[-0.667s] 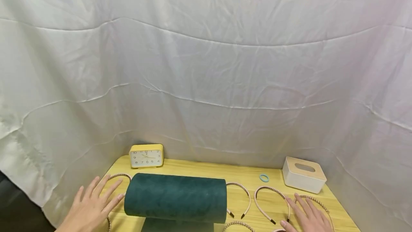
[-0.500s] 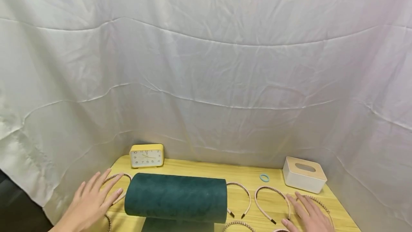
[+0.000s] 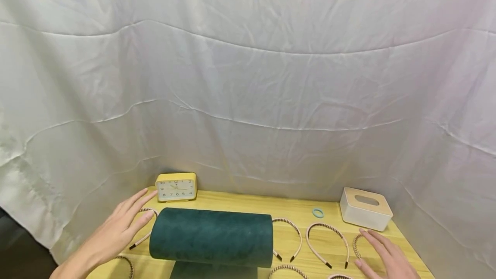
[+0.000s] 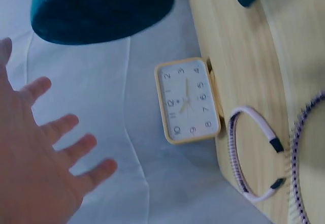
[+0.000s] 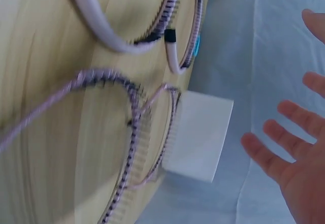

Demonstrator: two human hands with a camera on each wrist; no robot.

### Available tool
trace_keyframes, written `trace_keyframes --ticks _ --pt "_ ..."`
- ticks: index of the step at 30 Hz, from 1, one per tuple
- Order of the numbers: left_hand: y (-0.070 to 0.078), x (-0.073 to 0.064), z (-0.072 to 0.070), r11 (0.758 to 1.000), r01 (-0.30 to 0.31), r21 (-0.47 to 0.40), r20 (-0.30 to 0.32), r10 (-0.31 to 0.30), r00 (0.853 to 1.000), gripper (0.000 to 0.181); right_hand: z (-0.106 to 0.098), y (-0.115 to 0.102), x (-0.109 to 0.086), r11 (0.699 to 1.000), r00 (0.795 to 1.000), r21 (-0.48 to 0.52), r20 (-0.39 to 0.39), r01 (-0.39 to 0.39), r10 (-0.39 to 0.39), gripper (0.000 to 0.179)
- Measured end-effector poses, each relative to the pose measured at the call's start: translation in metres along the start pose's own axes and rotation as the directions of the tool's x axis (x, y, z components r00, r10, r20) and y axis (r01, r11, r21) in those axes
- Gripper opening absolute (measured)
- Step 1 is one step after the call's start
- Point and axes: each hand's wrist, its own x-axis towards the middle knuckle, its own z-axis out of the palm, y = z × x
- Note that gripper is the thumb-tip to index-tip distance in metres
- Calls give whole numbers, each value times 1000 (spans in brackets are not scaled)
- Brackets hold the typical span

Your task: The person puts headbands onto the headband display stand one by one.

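Observation:
My left hand (image 3: 118,229) is held out over the table's left side, fingers straight, nothing in it. In the head view its fingertips reach beside the yellow clock (image 3: 176,189) and overlap a hairband (image 3: 144,239). The left wrist view shows that palm (image 4: 40,168) with fingers spread. On the right, my right hand (image 3: 389,256) is also empty, fingers extended, partly covering another hairband (image 3: 355,246). Its spread fingers show again in the right wrist view, the hand (image 5: 304,158) beside the white tissue box (image 5: 198,135). Between the hands stands a dark green padded cylinder (image 3: 211,238) on a base.
More hairbands lie right of the cylinder, one (image 3: 300,240) close to it and one (image 3: 325,225) further right. Others (image 3: 286,266) are cut off by the lower frame edge. A small blue ring (image 3: 317,213) lies near the tissue box. Grey-white curtains (image 3: 271,158) enclose the table.
My left hand has moved forward and slightly right, toward the clock, uncovering a hairband end. My right hand has shifted right, uncovering the end of another hairband.

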Motion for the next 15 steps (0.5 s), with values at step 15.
trace_keyframes --ticks 15 --pt "5 -3 18 980 -108 -167 41 116 992 56 -21 57 -14 955 970 186 110 -233 215 59"
